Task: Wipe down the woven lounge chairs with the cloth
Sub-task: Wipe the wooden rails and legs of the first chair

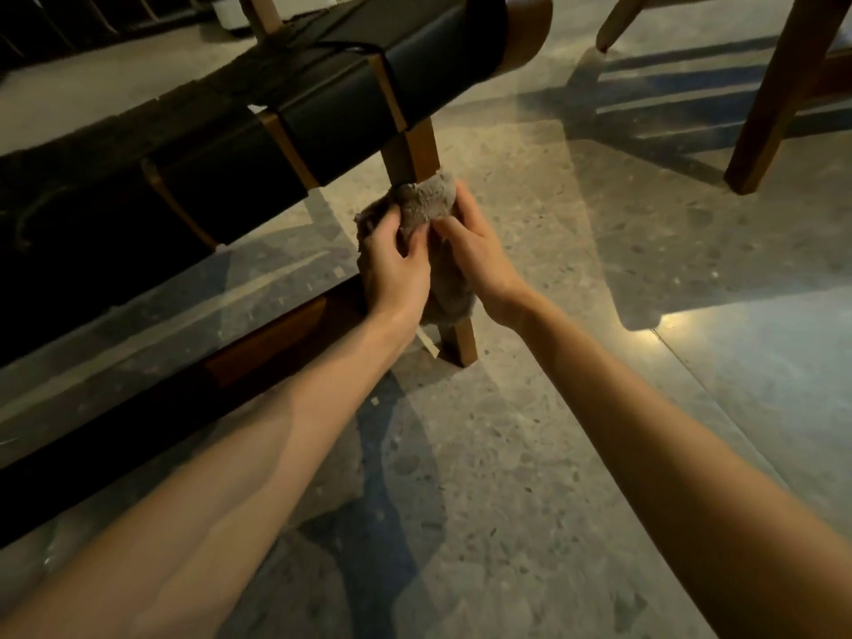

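A lounge chair with wide black woven straps on a brown wooden frame fills the upper left. Its front wooden leg stands on the floor in the middle of the view. A grey fluffy cloth is wrapped round this leg. My left hand grips the cloth from the left side of the leg. My right hand grips it from the right, fingers curled round the top fold. The middle of the leg is hidden by the cloth and my hands.
A low wooden rail of the same chair runs along the floor at the left. Wooden legs of a second chair stand at the upper right. The floor is polished speckled stone with a bright reflection at the right.
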